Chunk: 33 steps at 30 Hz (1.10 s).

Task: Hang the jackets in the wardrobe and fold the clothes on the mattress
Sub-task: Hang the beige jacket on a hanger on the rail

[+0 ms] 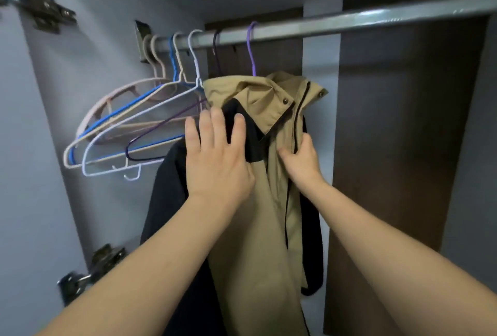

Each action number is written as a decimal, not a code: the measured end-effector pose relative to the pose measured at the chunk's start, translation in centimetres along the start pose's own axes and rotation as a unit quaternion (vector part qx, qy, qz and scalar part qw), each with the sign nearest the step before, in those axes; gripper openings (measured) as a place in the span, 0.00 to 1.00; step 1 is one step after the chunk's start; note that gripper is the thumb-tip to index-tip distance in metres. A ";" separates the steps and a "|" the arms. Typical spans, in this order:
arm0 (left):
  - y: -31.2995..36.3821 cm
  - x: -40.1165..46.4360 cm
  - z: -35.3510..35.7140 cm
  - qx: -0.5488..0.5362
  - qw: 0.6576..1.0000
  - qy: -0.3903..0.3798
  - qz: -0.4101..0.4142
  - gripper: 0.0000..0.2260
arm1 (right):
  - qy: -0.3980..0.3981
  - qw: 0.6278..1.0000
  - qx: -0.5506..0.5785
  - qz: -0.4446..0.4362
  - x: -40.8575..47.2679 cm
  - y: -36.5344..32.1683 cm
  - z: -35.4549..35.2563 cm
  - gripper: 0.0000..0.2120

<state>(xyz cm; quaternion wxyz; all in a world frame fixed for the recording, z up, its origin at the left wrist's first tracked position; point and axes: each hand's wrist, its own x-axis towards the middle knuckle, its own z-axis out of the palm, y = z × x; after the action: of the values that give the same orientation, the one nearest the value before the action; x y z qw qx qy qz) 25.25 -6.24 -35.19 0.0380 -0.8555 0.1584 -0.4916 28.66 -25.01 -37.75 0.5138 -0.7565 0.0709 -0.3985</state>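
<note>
A tan jacket [271, 201] with black panels and a black zip hangs from a purple hanger [251, 48] on the wardrobe's metal rail [349, 22]. My left hand [215, 155] lies flat on the jacket's black shoulder panel, fingers spread. My right hand [304, 158] pinches the front edge of the jacket beside the zip. A dark sleeve hangs down on the left under my left forearm. No mattress or other clothes are in view.
Several empty hangers [129, 131], pink, blue, white and dark purple, bunch at the rail's left end. Grey wardrobe wall with door hinges [45, 9] stands to the left. Dark brown back panels [398, 120] and bare rail lie to the right of the jacket.
</note>
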 end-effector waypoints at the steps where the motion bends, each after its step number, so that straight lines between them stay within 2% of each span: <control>1: 0.2 -1.1 1.1 0.008 1.000 0.021 0.018 0.34 | 0.004 1.000 0.010 0.000 -0.6 1.5 0.2 0.18; 3: 0.9 -3.3 3.0 0.013 0.998 0.037 0.045 0.33 | 0.006 1.000 0.030 -0.001 -1.9 4.6 0.5 0.23; 5: 2.2 -6.0 5.1 0.011 0.998 0.019 0.062 0.33 | 0.005 0.999 0.033 -0.004 -3.3 8.1 1.1 0.31; 7: 3.5 -8.9 7.2 0.003 0.997 0.002 0.072 0.33 | 0.014 1.000 0.003 -0.004 -4.9 11.5 1.7 0.41; 9: 4.5 -11.7 9.0 -0.004 0.996 -0.016 0.084 0.34 | 0.059 0.996 -0.061 -0.028 -6.9 14.6 2.4 0.45; 10: 4.9 -12.9 9.8 -0.009 0.995 -0.025 0.093 0.34 | 0.089 0.990 -0.099 -0.049 -7.7 15.9 2.7 0.43; 12: 5.3 -14.9 11.1 -0.015 0.991 -0.044 0.122 0.36 | 0.122 0.973 -0.176 -0.083 -9.1 18.2 3.1 0.34; 14: 5.7 -16.3 12.0 -0.003 0.983 -0.056 0.172 0.36 | 0.068 0.968 -0.227 -0.088 -10.0 20.2 3.3 0.23; 17: 5.8 -18.0 12.7 0.020 0.968 -0.077 0.239 0.29 | -0.038 0.984 -0.160 -0.073 -11.6 22.4 3.2 0.13; 19: 5.7 -19.3 13.3 0.031 0.961 -0.095 0.259 0.24 | -0.034 0.993 -0.092 -0.062 -13.0 23.0 3.1 0.09; 23: 5.6 -22.7 14.3 0.053 0.936 -0.180 0.297 0.18 | 0.052 0.991 -0.093 -0.084 -15.7 23.6 2.8 0.08; 26: 5.7 -25.3 14.8 0.077 0.933 -0.199 0.291 0.19 | 0.038 0.990 -0.114 -0.074 -17.8 24.6 3.2 0.13; 28: 5.8 -27.2 15.9 0.087 0.940 -0.189 0.270 0.23 | 0.021 0.988 -0.141 -0.061 -18.9 25.4 3.6 0.10; 33: 5.3 -32.1 19.7 0.245 0.876 -0.256 0.327 0.25 | 0.032 0.987 -0.157 -0.020 -21.1 26.3 4.2 0.08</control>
<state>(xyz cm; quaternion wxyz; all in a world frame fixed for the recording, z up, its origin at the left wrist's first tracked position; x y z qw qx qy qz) 25.82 -3.09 -73.10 0.4441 -0.8141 0.2885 -0.2385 25.27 -23.24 -71.55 0.3779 -0.8157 0.1345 -0.4167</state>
